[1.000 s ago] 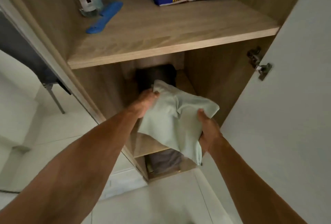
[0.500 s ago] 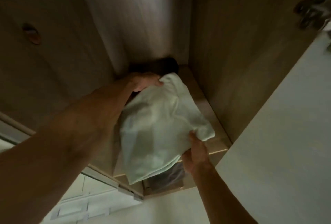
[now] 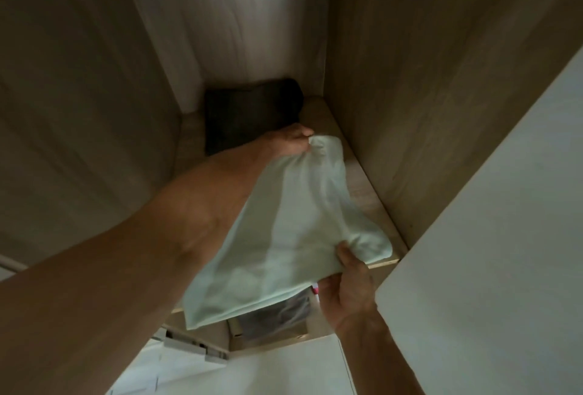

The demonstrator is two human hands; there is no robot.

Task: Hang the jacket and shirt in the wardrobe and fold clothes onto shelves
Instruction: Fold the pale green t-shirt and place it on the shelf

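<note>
A folded pale green garment (image 3: 293, 230) lies stretched between my two hands over the wooden shelf (image 3: 362, 192) inside the wardrobe. My left hand (image 3: 290, 142) grips its far corner deep in the compartment. My right hand (image 3: 347, 287) pinches its near right corner at the shelf's front edge. The garment's near left end hangs over the shelf front. A folded dark garment (image 3: 252, 113) sits at the back of the same shelf, just behind my left hand.
Wooden side walls close in the compartment left and right. The white wardrobe door (image 3: 492, 236) stands open at the right. Below the shelf front, dark clothes (image 3: 277, 319) show in a lower compartment. White floor (image 3: 252, 372) lies beneath.
My view has dropped from the upper shelf into the lower compartment. Both hands have carried the green garment further in and lower over the shelf.
</note>
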